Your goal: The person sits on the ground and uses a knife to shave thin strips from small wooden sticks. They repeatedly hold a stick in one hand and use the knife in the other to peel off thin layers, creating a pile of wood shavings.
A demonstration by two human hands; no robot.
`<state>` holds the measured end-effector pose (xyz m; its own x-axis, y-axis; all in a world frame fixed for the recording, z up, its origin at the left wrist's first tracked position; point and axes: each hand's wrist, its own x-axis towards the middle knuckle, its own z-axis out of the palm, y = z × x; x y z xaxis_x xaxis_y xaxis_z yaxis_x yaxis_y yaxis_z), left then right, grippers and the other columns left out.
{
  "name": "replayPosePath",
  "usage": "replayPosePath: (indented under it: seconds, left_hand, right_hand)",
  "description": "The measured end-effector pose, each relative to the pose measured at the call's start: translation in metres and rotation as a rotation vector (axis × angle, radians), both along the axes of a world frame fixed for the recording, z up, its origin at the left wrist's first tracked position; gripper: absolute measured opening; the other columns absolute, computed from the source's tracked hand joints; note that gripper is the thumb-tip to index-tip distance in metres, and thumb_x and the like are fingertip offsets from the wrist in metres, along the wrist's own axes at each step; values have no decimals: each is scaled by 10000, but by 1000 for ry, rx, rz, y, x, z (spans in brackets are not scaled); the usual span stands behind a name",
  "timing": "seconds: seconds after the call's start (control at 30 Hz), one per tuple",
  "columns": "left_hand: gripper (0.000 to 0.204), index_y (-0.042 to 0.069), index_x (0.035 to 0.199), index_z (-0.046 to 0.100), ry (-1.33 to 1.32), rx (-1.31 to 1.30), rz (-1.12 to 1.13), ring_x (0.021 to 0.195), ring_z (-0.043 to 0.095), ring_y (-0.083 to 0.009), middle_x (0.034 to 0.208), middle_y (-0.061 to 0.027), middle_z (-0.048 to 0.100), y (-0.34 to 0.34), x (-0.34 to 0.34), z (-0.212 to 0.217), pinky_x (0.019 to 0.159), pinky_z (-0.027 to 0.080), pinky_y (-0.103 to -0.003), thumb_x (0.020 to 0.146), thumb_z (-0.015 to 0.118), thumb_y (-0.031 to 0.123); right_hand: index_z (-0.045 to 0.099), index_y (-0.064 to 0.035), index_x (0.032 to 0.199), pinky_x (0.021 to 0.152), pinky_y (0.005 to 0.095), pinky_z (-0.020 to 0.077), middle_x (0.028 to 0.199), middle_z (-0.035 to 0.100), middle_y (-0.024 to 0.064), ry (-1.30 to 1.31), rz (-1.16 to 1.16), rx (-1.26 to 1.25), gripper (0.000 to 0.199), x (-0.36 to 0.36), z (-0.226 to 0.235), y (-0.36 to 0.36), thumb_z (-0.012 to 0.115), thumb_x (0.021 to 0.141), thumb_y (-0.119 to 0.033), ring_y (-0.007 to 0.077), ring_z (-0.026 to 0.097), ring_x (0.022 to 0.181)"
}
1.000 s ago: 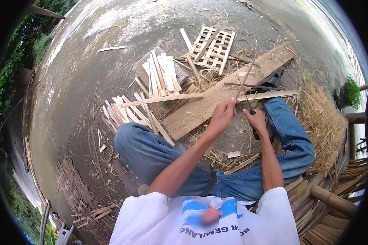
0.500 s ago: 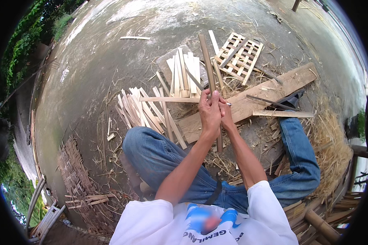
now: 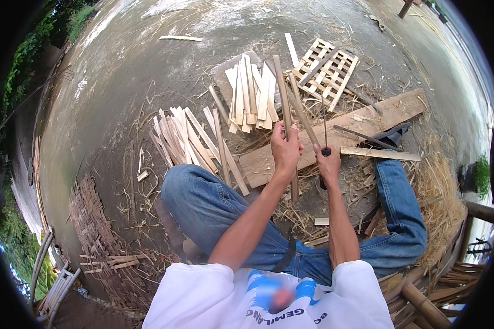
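Now the left hand [image 3: 284, 147] has stood the bamboo slat [image 3: 285, 118] upright, clamped around it, while the right hand [image 3: 327, 164], closed on a knife [image 3: 324, 140], has drawn alongside to split it.

Open concrete ground [image 3: 148, 71] up left, free to pass. Ahead of both hands it's crowded: wide plank [image 3: 368, 118] lies across, upright-held slat [image 3: 285, 118] in left hand [image 3: 285, 151], blade [image 3: 325, 129] in right hand [image 3: 328, 164]. Slat pile [image 3: 252, 93] and fanned slats [image 3: 186, 137] block the left front; lattice panel [image 3: 326, 74] beyond the plank. Straw heap [image 3: 439, 203] fills the right. Knees hem in both sides.
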<state>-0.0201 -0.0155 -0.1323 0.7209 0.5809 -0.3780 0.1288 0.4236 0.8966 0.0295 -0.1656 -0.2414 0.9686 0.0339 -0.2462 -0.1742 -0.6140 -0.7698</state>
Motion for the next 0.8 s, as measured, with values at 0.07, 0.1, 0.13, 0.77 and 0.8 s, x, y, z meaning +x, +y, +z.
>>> replayPosePath:
  seconds: [0.07, 0.1, 0.13, 0.77, 0.8]
  left_hand:
    - [313, 22, 1259, 553, 111, 165, -43, 591, 586, -97, 831, -33, 608, 4, 0, -22, 513, 460, -259, 1041, 601, 241]
    - [377, 21, 1291, 548, 175, 268, -70, 644, 619, -126, 878, -59, 637, 11, 1, -41, 564, 494, -285, 1031, 617, 285]
    - [442, 20, 1324, 544, 234, 371, -106, 697, 651, -154, 926, -85, 666, 12, 2, -48, 615, 528, -311, 1021, 633, 329]
    - [340, -51, 1339, 499, -258, 209, -67, 1132, 681, -288, 1263, -218, 640, 36, 10, 37, 936, 610, -391, 1052, 509, 132]
    - [337, -48, 1338, 500, -257, 184, -38, 1135, 679, -289, 1266, -217, 638, 34, 11, 36, 944, 606, -393, 1053, 509, 131]
  right_hand:
    - [651, -27, 852, 576, 280, 505, 694, 659, 28, 61, -106, 51, 432, -4, -5, -27, 791, 901, -433, 101, 610, 591]
    - [690, 9, 912, 631, 369, 510, 691, 675, 81, 77, -149, 152, 497, -10, -5, -36, 801, 861, -473, 171, 635, 629]
    - [688, -4, 880, 625, 368, 507, 694, 677, 80, 76, -161, 204, 501, -16, -8, -44, 796, 859, -493, 175, 636, 620]
    - [641, -27, 1177, 776, 457, 530, 904, 721, 150, -273, -98, -67, 571, -48, 53, -48, 730, 912, -524, 332, 712, 858]
    - [637, -4, 1179, 766, 451, 537, 895, 719, 164, 28, -94, 3, 602, -51, 73, -50, 716, 920, -542, 351, 712, 848]
